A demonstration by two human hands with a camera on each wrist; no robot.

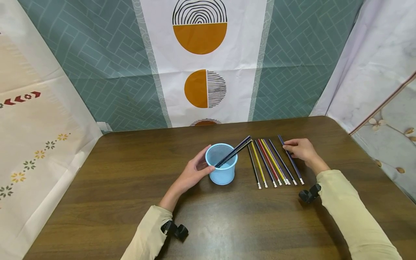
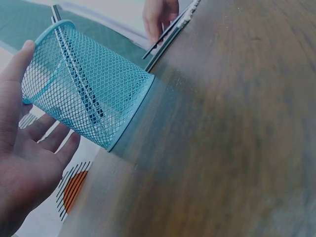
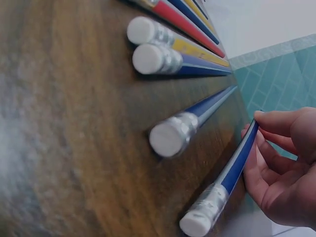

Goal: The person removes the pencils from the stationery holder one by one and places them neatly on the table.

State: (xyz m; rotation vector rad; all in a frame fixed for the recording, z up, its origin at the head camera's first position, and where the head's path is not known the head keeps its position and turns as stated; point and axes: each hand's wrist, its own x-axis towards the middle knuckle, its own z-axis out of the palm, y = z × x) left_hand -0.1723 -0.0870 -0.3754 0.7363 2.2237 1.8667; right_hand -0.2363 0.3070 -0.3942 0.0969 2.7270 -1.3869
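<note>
A light-blue mesh pencil cup [image 1: 222, 177] stands upright on the table, with dark pencils [image 1: 234, 151] leaning in it toward the right. My left hand [image 1: 191, 173] holds the cup from its left side, thumb at the near rim; the left wrist view shows the other fingers [image 2: 52, 136] along the mesh. Over on the right, my right hand [image 1: 302, 148] pinches a blue pencil [image 1: 294, 164] near its far end. That pencil's white eraser [image 3: 195, 223] points toward me; whether it touches the table I cannot tell.
Between the cup and my right hand lies a row of several pencils, among them a black one [image 1: 254, 166], a red one [image 1: 265, 157] and a blue one [image 1: 282, 162], erasers toward me. The brown table [image 1: 130, 180] meets a hanging patterned cloth [image 1: 123, 90] at its back edge.
</note>
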